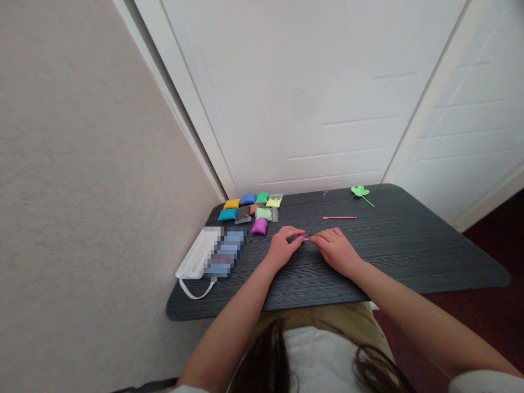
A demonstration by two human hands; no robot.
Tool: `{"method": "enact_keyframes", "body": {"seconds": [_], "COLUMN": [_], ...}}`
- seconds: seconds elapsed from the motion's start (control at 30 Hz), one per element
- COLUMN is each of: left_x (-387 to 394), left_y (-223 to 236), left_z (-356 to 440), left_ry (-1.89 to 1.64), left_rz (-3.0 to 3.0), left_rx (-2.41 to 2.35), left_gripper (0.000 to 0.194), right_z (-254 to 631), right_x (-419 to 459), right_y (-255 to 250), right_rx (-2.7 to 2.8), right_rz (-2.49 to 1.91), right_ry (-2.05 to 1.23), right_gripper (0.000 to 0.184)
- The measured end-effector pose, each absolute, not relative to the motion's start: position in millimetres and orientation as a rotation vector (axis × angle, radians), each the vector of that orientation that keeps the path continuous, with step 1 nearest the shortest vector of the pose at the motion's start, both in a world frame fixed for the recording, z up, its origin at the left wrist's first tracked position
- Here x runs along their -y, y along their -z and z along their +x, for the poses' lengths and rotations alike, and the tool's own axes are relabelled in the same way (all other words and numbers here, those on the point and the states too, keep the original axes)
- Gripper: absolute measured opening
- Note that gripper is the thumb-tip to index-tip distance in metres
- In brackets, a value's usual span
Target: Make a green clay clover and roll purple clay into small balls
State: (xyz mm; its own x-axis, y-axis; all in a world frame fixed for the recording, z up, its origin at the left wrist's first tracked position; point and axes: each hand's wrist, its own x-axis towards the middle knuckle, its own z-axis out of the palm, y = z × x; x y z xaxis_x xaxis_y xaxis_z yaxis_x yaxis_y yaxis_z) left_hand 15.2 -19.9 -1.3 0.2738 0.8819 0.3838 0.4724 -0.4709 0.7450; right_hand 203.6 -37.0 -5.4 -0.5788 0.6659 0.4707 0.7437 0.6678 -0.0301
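My left hand [283,244] is closed around a small purple piece of modelling clay [303,237], pinched by thumb and forefinger just above the table. From the fingers of my right hand [336,250] a thin pink modelling tool [308,239] sticks out, its tip touching the purple piece. The fingers cover most of both things. A purple clay packet [259,226] lies to the left of my left hand. Beyond my right hand rests a second pink modelling tool [339,218], lying crosswise on the table.
Several coloured clay packets [228,214] lie at the back left of the dark table [393,245]. A white power bank [200,254] with a cable [196,297] sits beside a blurred-out phone [226,254]. A green clay clover [360,191] lies near the back edge, before a white door [327,65].
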Motion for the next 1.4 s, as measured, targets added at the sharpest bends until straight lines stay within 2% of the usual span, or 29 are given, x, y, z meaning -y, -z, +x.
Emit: {"method": "enact_keyframes", "body": {"seconds": [0.17, 0.33, 0.57, 0.73, 0.87, 1.13, 1.27, 1.4], "left_x": [11.0, -0.7, -6.8, -0.7, -0.3, -4.0, 2.4, 14.1], "left_y": [1.4, -4.9, -19.1, -11.0, -0.8, -18.6, -13.9, -1.9], "left_z": [12.4, 10.6, 50.1, 88.8, 93.8, 57.4, 11.4, -3.2], "left_ry": [-1.142, -1.145, -0.903, -0.675, -0.549, -0.665, -0.513, -0.553], "left_rz": [1.709, 1.681, 2.050, 2.501, 2.615, 2.563, 2.457, 2.430], "left_rx": [-1.194, -1.190, -1.170, -1.130, -1.169, -1.240, -1.383, -1.467], "left_gripper": [0.028, 0.029, 0.019, 0.022, 0.022, 0.040, 0.035, 0.024], "right_z": [205.8, 230.7, 314.2, 331.6, 324.4, 322.5, 313.9, 283.7], "right_x": [39.1, 53.4, 73.1, 78.6, 79.1, 81.2, 84.6, 87.6], "right_y": [-2.8, -10.9, 18.8, 23.7, 19.0, 17.2, 20.8, 17.9], "right_rx": [2.425, 2.290, 1.660, 1.439, 1.439, 1.446, 1.453, 1.546], "right_rz": [-1.018, -1.126, -1.615, -1.677, -1.671, -1.773, -1.820, -1.746], "right_ry": [0.207, 0.071, -0.303, -0.455, -0.499, -0.454, -0.441, -0.506], "right_gripper": [0.031, 0.026, 0.025, 0.027, 0.025, 0.027, 0.030, 0.032]}}
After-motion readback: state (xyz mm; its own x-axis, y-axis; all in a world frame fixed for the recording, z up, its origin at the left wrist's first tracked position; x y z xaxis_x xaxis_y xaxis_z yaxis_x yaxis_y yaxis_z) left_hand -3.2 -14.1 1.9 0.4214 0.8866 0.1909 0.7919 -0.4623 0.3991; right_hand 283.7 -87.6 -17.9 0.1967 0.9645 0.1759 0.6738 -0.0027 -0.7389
